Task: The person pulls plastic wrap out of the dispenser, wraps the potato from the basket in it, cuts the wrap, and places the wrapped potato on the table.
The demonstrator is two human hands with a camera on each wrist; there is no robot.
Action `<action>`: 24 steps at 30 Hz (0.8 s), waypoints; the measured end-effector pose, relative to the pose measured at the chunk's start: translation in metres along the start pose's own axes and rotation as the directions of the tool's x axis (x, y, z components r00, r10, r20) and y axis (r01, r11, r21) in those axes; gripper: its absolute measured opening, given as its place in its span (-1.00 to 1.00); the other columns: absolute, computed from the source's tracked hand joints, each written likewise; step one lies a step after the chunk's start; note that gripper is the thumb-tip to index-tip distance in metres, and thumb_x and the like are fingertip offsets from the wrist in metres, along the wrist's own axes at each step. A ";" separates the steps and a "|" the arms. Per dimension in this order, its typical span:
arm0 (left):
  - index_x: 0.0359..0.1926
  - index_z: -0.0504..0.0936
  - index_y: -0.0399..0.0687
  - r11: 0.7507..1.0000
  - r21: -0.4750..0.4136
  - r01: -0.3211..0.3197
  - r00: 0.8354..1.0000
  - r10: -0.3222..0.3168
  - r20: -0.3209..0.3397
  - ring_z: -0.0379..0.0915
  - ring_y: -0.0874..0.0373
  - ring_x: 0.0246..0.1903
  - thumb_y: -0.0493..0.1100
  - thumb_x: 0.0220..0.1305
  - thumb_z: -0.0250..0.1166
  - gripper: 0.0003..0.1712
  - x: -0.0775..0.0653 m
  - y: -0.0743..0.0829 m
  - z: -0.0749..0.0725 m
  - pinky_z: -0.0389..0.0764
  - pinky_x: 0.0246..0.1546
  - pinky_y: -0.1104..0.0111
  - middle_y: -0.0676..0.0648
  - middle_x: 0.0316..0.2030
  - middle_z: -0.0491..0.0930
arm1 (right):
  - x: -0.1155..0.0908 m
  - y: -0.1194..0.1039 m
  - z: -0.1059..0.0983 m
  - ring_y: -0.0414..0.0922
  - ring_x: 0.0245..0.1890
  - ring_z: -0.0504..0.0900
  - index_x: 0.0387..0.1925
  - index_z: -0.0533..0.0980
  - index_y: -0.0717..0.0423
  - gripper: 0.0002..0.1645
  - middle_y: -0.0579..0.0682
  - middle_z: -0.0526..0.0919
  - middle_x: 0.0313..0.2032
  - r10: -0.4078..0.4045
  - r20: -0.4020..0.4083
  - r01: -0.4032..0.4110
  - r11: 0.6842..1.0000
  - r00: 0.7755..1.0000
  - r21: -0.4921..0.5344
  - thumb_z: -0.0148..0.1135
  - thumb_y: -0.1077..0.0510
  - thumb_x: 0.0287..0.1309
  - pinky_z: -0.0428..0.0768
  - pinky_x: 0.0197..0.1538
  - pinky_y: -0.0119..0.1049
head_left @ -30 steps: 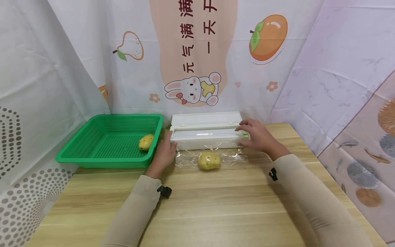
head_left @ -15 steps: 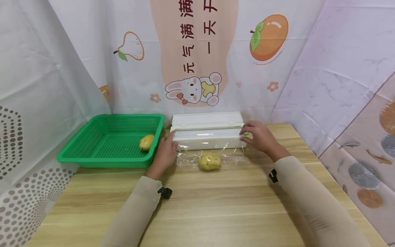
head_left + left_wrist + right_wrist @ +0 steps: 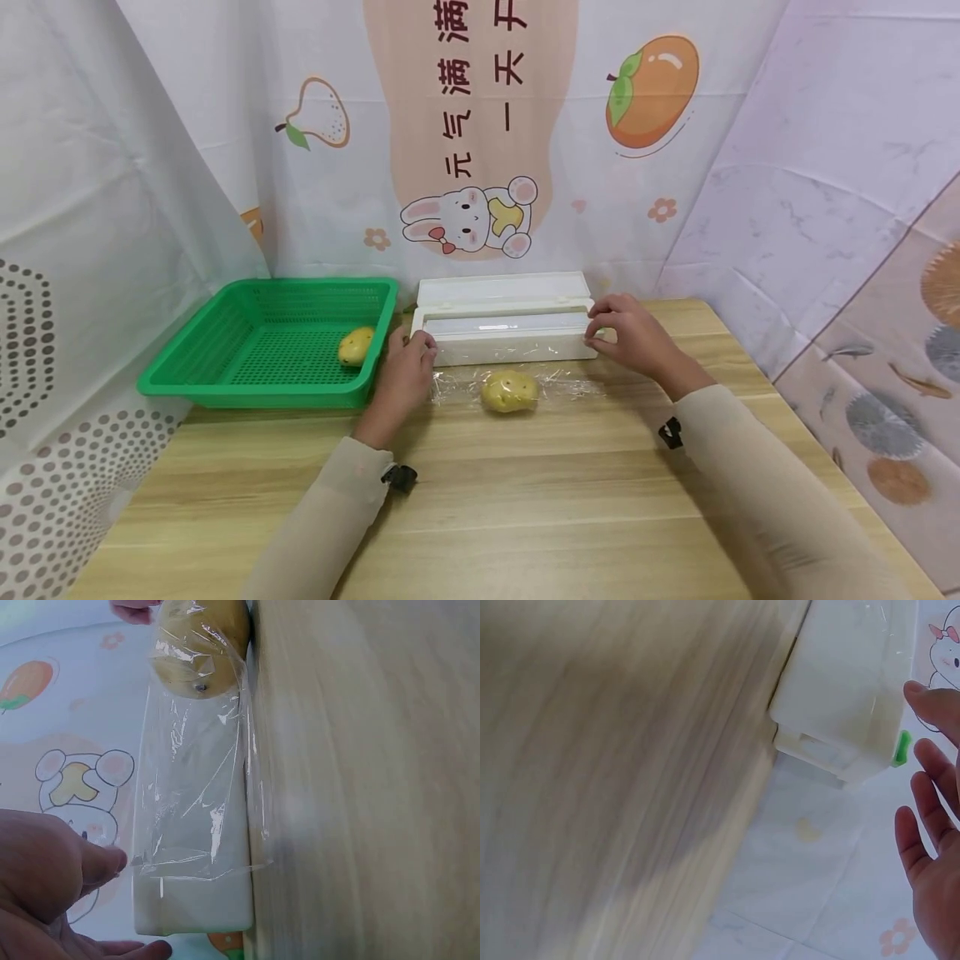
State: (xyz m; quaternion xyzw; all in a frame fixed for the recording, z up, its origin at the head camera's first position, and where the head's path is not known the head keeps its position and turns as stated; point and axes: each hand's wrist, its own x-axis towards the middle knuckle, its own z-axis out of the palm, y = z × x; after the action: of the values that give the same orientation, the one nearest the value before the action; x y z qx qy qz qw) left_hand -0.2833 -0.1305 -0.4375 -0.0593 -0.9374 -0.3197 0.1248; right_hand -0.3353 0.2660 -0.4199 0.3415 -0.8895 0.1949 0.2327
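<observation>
A potato rests on the wooden table under clear cling film, just in front of a long white cling film box with its lid raised. My left hand is at the box's left end; thumb and forefinger pinch the film's edge, its corner meeting the thumb tip in the left wrist view. My right hand is at the box's right end, beside a green tab. Its thumb and forefinger come together at the film's edge, the other fingers loosely spread; the thumb hides the contact in the right wrist view.
A green plastic basket stands to the left, close to my left hand. Another potato lies inside it. Printed curtains hang behind the table and along both sides. The wooden table top stretches toward me.
My left hand has drawn back slightly from the box's top edge, its fingertips closing together. The right hand has shifted a little to the right, its thumb and forefinger coming together. Box and potatoes stay put.
</observation>
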 end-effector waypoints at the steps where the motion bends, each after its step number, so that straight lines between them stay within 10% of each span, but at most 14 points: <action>1: -0.07 0.49 -0.06 1.000 0.000 -0.010 1.000 0.010 -0.009 0.32 -0.28 0.31 -0.13 0.61 0.08 -0.88 0.000 0.000 -0.001 0.51 0.17 -0.11 -0.36 0.40 0.22 | 0.000 -0.001 -0.001 0.09 -0.03 0.51 -0.47 0.72 -0.03 -0.82 0.05 0.66 -0.10 0.003 0.002 -0.003 1.000 1.000 0.003 0.64 0.22 -0.03 0.51 0.05 -0.01; 24: -0.18 0.52 -0.10 0.983 0.073 -0.171 0.985 0.172 -0.008 0.42 -0.11 0.08 -0.26 0.52 0.18 -0.95 -0.022 0.004 -0.022 0.49 0.11 0.04 -0.15 -0.07 0.55 | -0.017 -0.025 -0.024 0.06 -0.03 0.60 -0.50 0.69 -0.08 -0.75 -0.02 0.68 -0.17 -0.036 0.085 0.032 0.998 0.996 0.051 0.62 0.29 -0.09 0.54 0.09 0.03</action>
State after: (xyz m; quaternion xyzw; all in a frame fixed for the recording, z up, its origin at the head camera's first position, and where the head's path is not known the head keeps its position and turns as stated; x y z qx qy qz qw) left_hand -0.2575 -0.1416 -0.4242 -0.1330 -0.9388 -0.2743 0.1604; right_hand -0.2998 0.2691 -0.4053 0.3703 -0.8876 0.1982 0.1891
